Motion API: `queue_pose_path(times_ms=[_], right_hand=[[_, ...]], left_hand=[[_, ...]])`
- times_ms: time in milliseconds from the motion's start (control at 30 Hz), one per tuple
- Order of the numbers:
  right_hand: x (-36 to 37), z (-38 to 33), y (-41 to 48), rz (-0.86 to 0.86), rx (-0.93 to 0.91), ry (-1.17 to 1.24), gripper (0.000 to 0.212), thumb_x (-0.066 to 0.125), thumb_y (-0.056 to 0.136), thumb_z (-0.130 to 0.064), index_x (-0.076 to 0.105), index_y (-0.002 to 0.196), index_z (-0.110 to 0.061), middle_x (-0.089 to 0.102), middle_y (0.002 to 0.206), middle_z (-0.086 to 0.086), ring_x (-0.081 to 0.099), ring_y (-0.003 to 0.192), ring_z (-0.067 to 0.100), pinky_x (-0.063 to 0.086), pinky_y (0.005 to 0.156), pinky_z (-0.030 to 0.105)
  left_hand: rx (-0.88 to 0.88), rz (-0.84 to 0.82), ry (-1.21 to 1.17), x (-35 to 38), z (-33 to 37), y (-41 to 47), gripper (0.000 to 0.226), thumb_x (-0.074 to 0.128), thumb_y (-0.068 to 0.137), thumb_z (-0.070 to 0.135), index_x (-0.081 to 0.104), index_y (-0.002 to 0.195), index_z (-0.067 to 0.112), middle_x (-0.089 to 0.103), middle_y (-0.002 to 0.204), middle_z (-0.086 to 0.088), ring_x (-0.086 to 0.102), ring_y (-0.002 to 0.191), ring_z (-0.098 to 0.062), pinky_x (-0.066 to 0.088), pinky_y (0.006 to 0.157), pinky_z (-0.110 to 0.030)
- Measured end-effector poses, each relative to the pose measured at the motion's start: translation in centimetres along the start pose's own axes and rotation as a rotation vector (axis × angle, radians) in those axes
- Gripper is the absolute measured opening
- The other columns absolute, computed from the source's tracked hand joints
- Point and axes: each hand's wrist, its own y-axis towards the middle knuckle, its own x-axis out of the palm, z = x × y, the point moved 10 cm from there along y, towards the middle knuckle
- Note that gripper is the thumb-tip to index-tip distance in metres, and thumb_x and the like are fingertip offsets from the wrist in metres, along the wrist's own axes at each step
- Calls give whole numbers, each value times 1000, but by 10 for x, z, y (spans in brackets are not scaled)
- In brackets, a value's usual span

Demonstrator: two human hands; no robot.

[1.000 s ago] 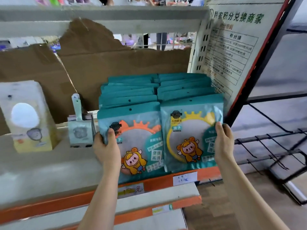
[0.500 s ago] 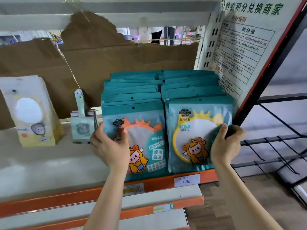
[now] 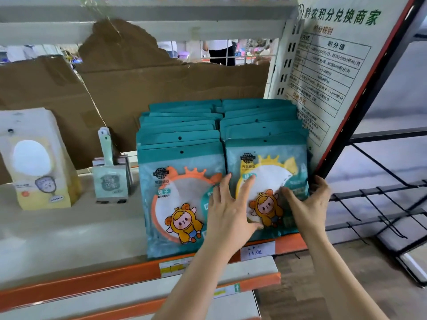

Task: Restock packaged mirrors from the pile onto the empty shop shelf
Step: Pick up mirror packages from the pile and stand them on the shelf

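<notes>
Two rows of teal packaged mirrors stand upright on the shelf (image 3: pixel 69 229). The left row's front pack (image 3: pixel 175 204) has an orange-framed mirror; the right row's front pack (image 3: pixel 268 162) has a yellow one. My left hand (image 3: pixel 228 211) lies flat with straight fingers across the seam between both front packs, fingertips on the yellow pack. My right hand (image 3: pixel 309 204) curls around the right edge of the yellow pack, thumb on its face, fingers behind the edge by the shelf post.
A small mint boxed mirror (image 3: pixel 111 181) and a pale yellow boxed mirror (image 3: pixel 39 162) stand further left on the shelf. Torn cardboard (image 3: pixel 161 84) backs the shelf. A printed sign board (image 3: pixel 335 72) leans at right. Black wire racks (image 3: pixel 381 209) lie beyond it.
My left hand has left the orange pack's left side and moved right onto the seam and yellow pack. My right hand slid up along the yellow pack's right edge.
</notes>
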Motion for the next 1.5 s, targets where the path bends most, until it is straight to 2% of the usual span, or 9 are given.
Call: queue_pose_path(times_ms=[200,333,567,767,900,1133,1233,1367,1500], right_hand=[[20,20,2,-319,141,181,68,78,74,-15,36,127,-17,54,120,7,56,100,18,46,70,20],[22,19,7,-323,87,158,88,82,68,-21,30,139,-15,50,127,6,52,112,20,46,83,25],[17,4,19,-203,-34,41,78,82,68,-29,40,132,-15,53,117,-1,50,102,15,42,83,29],[13,9,16,-111,-41,-32,90,82,64,-42,37,137,-16,51,131,6,49,121,25,46,94,41],[4,-8,-3,-3,-157,-122,99,82,69,-29,22,147,-15,33,141,11,30,133,28,36,101,45],[9,-7,-31,0,-218,-252,94,81,68,-23,27,145,-13,31,140,15,27,130,34,24,109,49],[11,-10,-41,21,-235,-290,88,78,71,-23,28,143,-15,28,142,15,25,130,34,23,109,52],[17,-11,-46,13,-230,-384,78,74,75,-22,34,141,-12,27,144,17,24,131,37,26,108,55],[14,-16,-50,39,-230,-396,72,70,79,-21,34,140,-8,26,145,19,23,133,38,25,109,55]], left_hand=[[-80,-28,244,15,-7,7,134,91,25,47,31,143,26,60,117,-19,59,101,-34,51,79,-45],[-82,4,284,13,-7,14,132,92,22,43,37,141,26,62,116,-18,61,98,-32,52,76,-43],[-126,54,283,15,-9,23,128,94,35,28,26,144,29,60,123,-17,58,97,-31,47,77,-40],[-121,54,286,17,-13,22,136,94,34,41,22,149,30,44,141,-20,44,113,-32,44,82,-42],[-84,65,285,11,-12,13,130,90,35,53,31,147,27,36,146,-22,41,124,-37,47,88,-44],[-45,30,251,6,-23,-6,115,88,40,55,42,140,24,46,139,-21,49,124,-39,47,92,-47],[-9,-20,231,7,-21,-6,107,85,51,53,39,143,23,41,146,-16,37,134,-40,30,103,-53],[48,-109,245,10,-16,0,92,58,83,56,2,150,28,-4,155,-5,-14,140,-37,-19,105,-54],[63,-145,255,11,-16,4,85,46,90,56,-14,146,31,-12,155,-2,-26,136,-33,-31,99,-50]])
